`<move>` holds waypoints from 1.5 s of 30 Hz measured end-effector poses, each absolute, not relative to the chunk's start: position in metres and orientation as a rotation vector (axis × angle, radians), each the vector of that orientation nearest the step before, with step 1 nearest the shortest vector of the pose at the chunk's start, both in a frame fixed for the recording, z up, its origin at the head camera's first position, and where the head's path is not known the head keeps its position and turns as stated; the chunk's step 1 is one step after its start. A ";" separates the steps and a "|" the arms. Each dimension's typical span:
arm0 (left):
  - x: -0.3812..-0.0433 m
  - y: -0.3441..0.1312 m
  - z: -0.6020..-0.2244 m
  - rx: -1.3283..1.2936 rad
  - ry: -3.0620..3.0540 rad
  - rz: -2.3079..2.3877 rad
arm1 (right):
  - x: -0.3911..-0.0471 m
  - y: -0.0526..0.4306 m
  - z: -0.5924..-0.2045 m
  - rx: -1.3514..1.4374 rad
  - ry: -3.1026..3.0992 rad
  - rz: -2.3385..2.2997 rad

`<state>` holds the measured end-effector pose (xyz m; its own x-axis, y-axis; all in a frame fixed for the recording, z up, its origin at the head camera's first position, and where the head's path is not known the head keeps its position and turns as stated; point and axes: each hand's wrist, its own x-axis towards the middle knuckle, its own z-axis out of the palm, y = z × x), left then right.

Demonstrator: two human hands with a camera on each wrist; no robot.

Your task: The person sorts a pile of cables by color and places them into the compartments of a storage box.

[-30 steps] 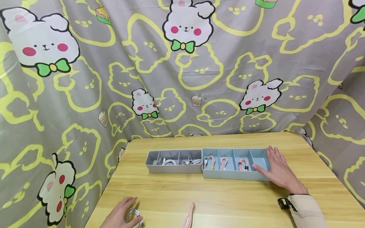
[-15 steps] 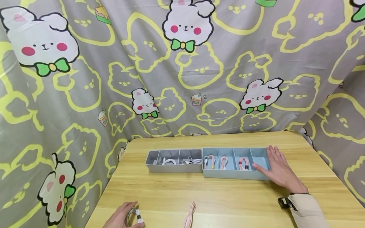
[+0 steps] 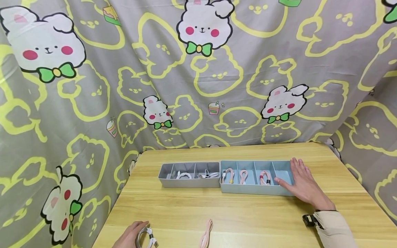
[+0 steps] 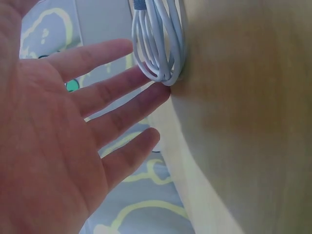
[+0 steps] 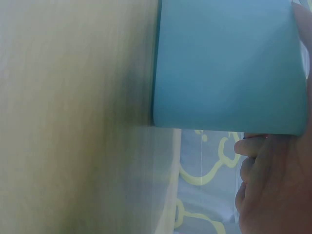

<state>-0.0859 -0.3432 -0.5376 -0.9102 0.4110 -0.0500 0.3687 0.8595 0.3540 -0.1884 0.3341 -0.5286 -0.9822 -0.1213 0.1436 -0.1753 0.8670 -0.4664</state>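
A coiled white charging cable point(image 3: 150, 232) with a black tie lies near the table's front left. Beside it is my left hand point(image 3: 131, 236), cut off by the lower frame edge. In the left wrist view, that hand's fingers are spread and mostly straight, fingertips right at the coil point(image 4: 168, 48); the thumb is hidden. My right hand point(image 3: 307, 185) rests over the right end of a light blue divided box point(image 3: 257, 189), thumb across the front rim, fingers toward the back. From the right wrist view, the box's end wall point(image 5: 229, 63) stands beside that hand point(image 5: 282, 190).
A bundled pink cable point(image 3: 206, 235) lies at the table's front middle. Left of the blue box stands a grey divided box point(image 3: 190, 183) with white cables. Pink cables point(image 3: 243, 176) sit in compartments of the blue box. A patterned curtain point(image 3: 198, 131) hangs behind the table.
The left hand has drawn slightly down and back from the white coil, and its thumb has dropped from the head view. The coil has turned slightly. The right hand has stayed put.
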 end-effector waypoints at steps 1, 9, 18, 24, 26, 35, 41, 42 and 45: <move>-0.086 -0.344 -0.538 0.628 2.914 0.516 | -0.188 0.334 -0.529 0.233 -2.931 0.749; -0.085 -0.343 -0.537 0.708 2.935 0.529 | -0.188 0.335 -0.530 0.240 -2.912 0.757; -0.099 -0.361 -0.573 0.741 2.971 0.575 | -0.189 0.335 -0.530 0.237 -2.913 0.752; -0.104 -0.367 -0.585 0.570 2.942 0.561 | -0.190 0.335 -0.530 0.231 -2.917 0.741; -0.103 -0.364 -0.580 0.503 2.919 0.574 | -0.190 0.335 -0.529 0.231 -2.918 0.739; -0.091 -0.328 -0.521 0.343 2.853 0.555 | -0.190 0.335 -0.529 0.235 -2.904 0.741; -0.093 -0.316 -0.504 0.200 2.808 0.563 | -0.190 0.335 -0.529 0.235 -2.912 0.747; -0.094 -0.315 -0.503 0.183 2.807 0.564 | -0.191 0.335 -0.529 0.236 -2.915 0.750; -0.096 -0.312 -0.502 0.161 2.808 0.561 | -0.191 0.335 -0.529 0.233 -2.922 0.746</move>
<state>-0.0960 -0.3123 -0.5017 -0.9567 0.1609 -0.2424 0.0554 0.9186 0.3913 -0.1911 0.3354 -0.5290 -0.9813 -0.1194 0.1507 -0.1770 0.8668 -0.4661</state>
